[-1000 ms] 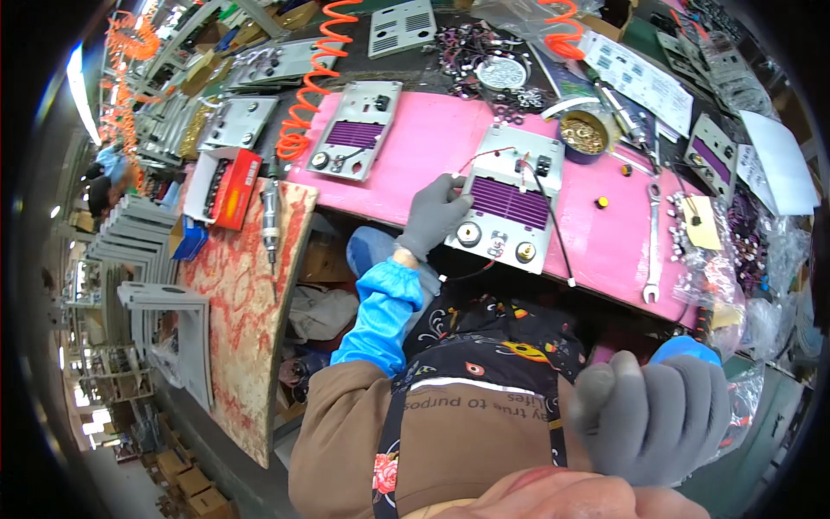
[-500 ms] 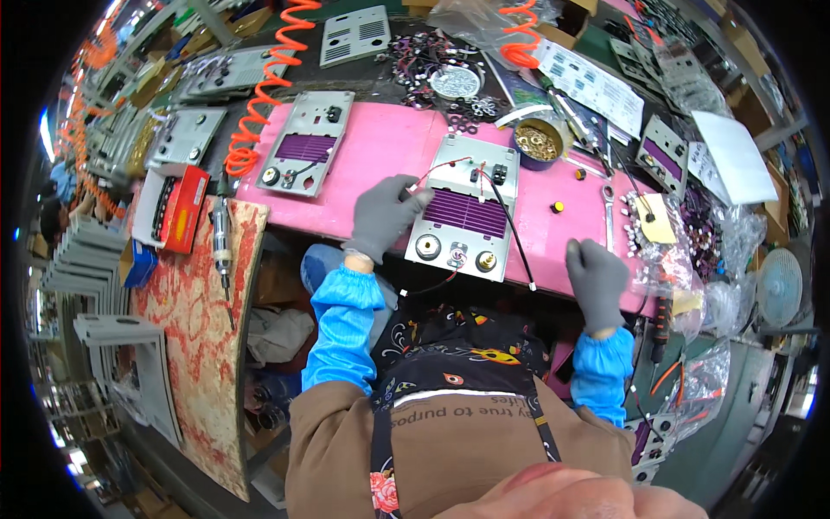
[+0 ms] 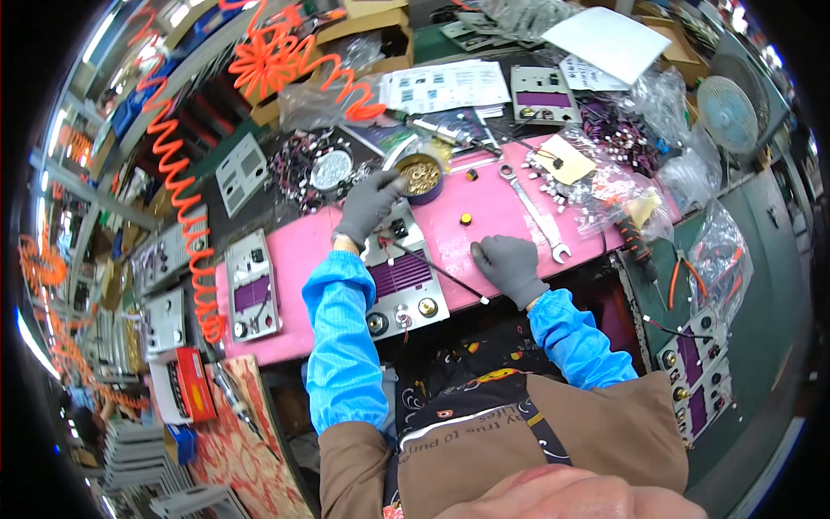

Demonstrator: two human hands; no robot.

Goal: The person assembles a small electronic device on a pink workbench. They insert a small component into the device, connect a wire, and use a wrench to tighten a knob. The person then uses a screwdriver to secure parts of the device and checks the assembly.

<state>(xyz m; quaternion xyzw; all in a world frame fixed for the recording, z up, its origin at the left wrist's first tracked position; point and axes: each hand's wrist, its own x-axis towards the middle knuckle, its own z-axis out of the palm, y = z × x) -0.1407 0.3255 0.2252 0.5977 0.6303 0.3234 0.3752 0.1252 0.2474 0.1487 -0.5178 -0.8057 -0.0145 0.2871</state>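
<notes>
My left hand (image 3: 370, 208), in a grey glove, reaches over the upper left of a grey metal panel (image 3: 403, 275) with a purple grille. Its bent fingertips meet the near rim of a round bowl (image 3: 425, 197) of small brass-coloured parts (image 3: 421, 176); whatever they grip is hidden. On the panel are a black socket (image 3: 399, 229), a brass fitting (image 3: 428, 306) and a black cable (image 3: 447, 275) ending in a white plug. My right hand (image 3: 510, 266), gloved too, rests curled on the pink mat right of the panel, its contents unseen. Beyond it lies a yellow-topped black knob (image 3: 466, 220).
A second panel (image 3: 253, 287) lies left on the mat. An open-ended wrench (image 3: 538, 216) and bagged parts (image 3: 605, 195) are right. A power screwdriver (image 3: 238, 402) lies lower left; orange coiled hoses (image 3: 177, 173) hang above. Pliers (image 3: 687, 275) and a fan (image 3: 728, 114) are far right.
The view has turned. My left hand has gone from beside the panel's red wire up to the bowl. My right hand, still curled, is closer to the panel.
</notes>
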